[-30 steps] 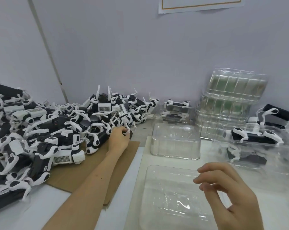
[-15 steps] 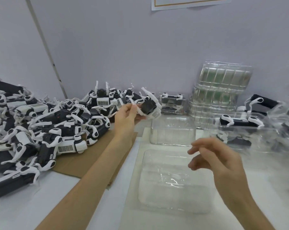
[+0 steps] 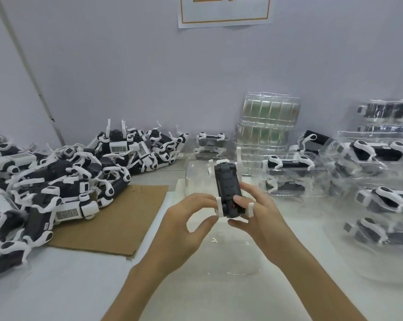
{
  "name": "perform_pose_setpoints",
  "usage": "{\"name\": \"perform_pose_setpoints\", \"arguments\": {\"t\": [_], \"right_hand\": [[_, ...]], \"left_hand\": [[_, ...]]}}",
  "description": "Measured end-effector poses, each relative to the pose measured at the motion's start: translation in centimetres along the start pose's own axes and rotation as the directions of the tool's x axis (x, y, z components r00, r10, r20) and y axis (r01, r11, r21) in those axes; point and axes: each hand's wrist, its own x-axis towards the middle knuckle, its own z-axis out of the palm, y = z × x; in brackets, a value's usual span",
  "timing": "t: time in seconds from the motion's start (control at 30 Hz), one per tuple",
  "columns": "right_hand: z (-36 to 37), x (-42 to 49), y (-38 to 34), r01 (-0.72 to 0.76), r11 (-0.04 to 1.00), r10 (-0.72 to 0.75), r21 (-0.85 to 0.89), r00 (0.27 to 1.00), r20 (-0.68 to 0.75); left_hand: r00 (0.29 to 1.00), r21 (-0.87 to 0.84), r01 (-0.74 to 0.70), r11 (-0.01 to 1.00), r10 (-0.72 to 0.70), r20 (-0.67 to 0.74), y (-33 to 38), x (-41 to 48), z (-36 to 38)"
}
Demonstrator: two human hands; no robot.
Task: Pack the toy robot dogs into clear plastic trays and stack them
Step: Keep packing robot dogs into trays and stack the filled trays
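Loose pile: black-and-white toy dogs [image 3: 57, 181] heaped across the left of the frame, with their legs tangled and sticking out. The nearest ones spill onto the bench [image 3: 57, 286].
Cardboard sheet: a brown sheet [image 3: 117, 218] lies flat left of centre, partly under the pile.
Left hand: [image 3: 184, 230] at centre, fingers curled. Forefinger and thumb appear to pinch the near white leg on the dog's left side.
Held dog: [image 3: 228, 191] at centre, raised between both hands, lying lengthwise away from the camera above the open tray.
Handling: probably light, rigid plastic. The black body looks like the firm place to hold. The thin white legs look likely to snag or bend, so they should be tucked in before the dog is seated.
Right hand: [image 3: 260, 218] grips the dog, with the thumb on top of the black body near its close end and the fingers curled beneath.
Open tray: a clear tray [image 3: 240, 272] sits below the hands at lower centre, blurred, with a faint rim. It is likely thin and flexible, and may slide if pushed.
Second tray: [image 3: 196, 177] stands just behind, partly hidden by the dog.
Empty tray stack: [image 3: 267, 126] right of centre, against the wall.
Packed trays: [image 3: 381, 158] piled at the right edge, some tilted.
Room: the way straight down to the open tray looks free, and bare bench shows along the bottom. The piles on either side are near, so a wide swing could knock them.
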Motion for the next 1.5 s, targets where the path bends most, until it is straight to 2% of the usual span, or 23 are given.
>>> {"name": "perform_pose_setpoints", "arguments": {"t": [0.07, 0.13, 0.2, 0.3, 0.5, 0.7, 0.83, 0.97, 1.1, 1.2, 1.33, 1.5], "right_hand": [[-0.2, 0.1, 0.0, 0.020, 0.999, -0.018, 0.033, 0.998, -0.054], [-0.7, 0.2, -0.2, 0.052, 0.998, -0.048, 0.042, 0.995, -0.090], [-1.1, 0.3, -0.3, 0.080, 0.996, -0.076, 0.036, 0.992, -0.099], [-1.2, 0.3, -0.2, 0.115, 0.993, -0.113, 0.014, 0.990, -0.088], [-0.7, 0.4, 0.2, 0.226, 0.946, -0.250, -0.234, 0.965, -0.076], [-1.4, 0.5, 0.5, 0.272, 0.852, -0.320, -0.448, 0.947, -0.035], [-2.3, 0.3, 0.1, 0.293, 0.792, -0.278, -0.536, 0.954, 0.110], [-2.7, 0.1, 0.4, 0.298, 0.695, -0.198, -0.654, 0.954, 0.225], [-2.7, 0.2, 1.0, 0.246, 0.616, -0.110, -0.749, 0.968, 0.227], [-2.8, 0.3, 1.0, 0.215, 0.618, -0.079, -0.756, 0.974, 0.212], [-2.8, 0.3, 1.0, 0.191, 0.548, -0.031, -0.815, 0.977, 0.209], [-2.7, 0.2, 0.7, 0.200, 0.517, -0.015, -0.833, 0.974, 0.225]], "left_hand": [[0.994, 0.003, 0.073, 0.997, -0.073, -0.087, -0.9, -0.4, -0.2], [0.958, -0.047, 0.251, 0.967, -0.255, -0.131, -2.1, -1.1, -0.5], [0.908, -0.089, 0.414, 0.906, -0.418, -0.036, -3.2, -2.1, -0.6], [0.859, -0.084, 0.508, 0.857, -0.496, 0.129, -4.1, -3.2, 0.1], [0.843, -0.145, 0.529, 0.836, -0.498, 0.203, -3.7, -3.3, 0.7], [0.809, -0.292, 0.588, 0.755, -0.536, 0.242, -4.3, -3.5, 1.0], [0.793, -0.325, 0.609, 0.724, -0.567, 0.224, -4.2, -3.7, 1.2], [0.811, -0.330, 0.583, 0.742, -0.553, 0.191, -4.0, -3.8, 1.4], [0.811, -0.313, 0.585, 0.748, -0.553, 0.192, -3.6, -3.7, 1.4], [0.815, -0.312, 0.578, 0.754, -0.549, 0.184, -3.5, -3.6, 1.5], [0.815, -0.301, 0.579, 0.758, -0.552, 0.177, -3.1, -3.4, 1.3], [0.823, -0.253, 0.567, 0.784, -0.548, 0.146, -3.5, -3.3, 1.3]]}}
